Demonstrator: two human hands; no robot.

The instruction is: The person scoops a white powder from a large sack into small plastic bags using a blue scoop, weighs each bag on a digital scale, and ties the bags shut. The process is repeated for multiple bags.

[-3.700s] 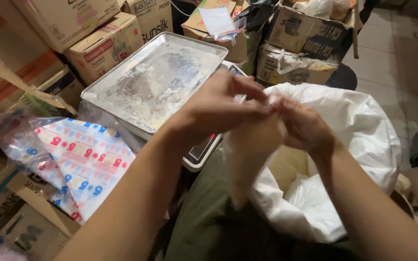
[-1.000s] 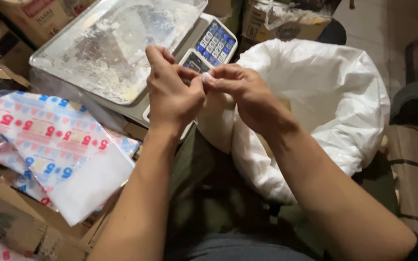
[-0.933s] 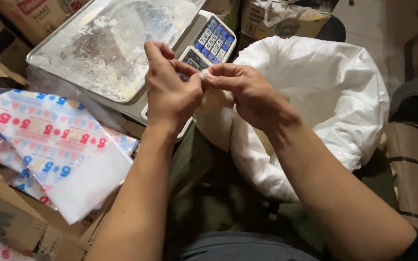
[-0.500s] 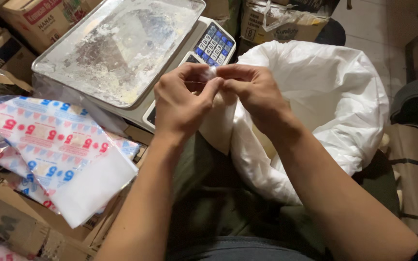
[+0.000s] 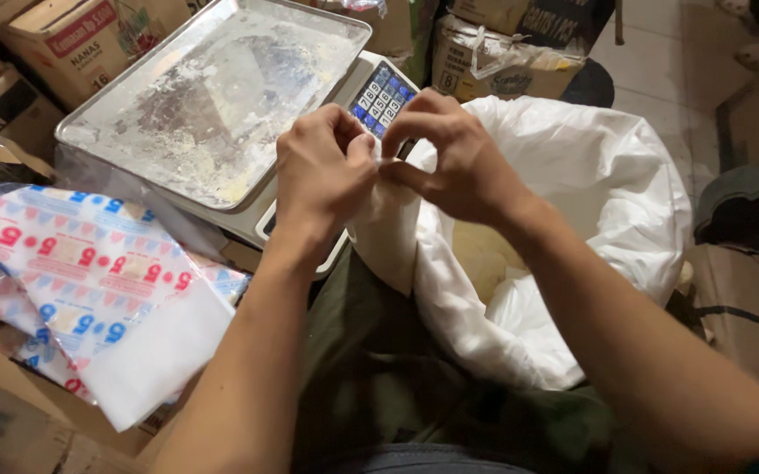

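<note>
My left hand and my right hand meet at the twisted top of a small filled plastic bag, both pinching its neck. The bag hangs below my fingers, pale and bulging, in front of a large white sack that stands open on my right with pale powder inside. Just behind my hands sits a digital scale with a blue keypad, carrying a metal tray dusted with flour.
A stack of printed plastic bags with red and blue marks lies on cardboard at my left. Cardboard boxes crowd the back and left. A tiled floor shows at the upper right, a dark round object at the right edge.
Both hands stay on the small bag's neck while the fingers rework it. My right hand's fingers have curled over the top, and the view has shifted slightly, showing more of the powder in the sack.
</note>
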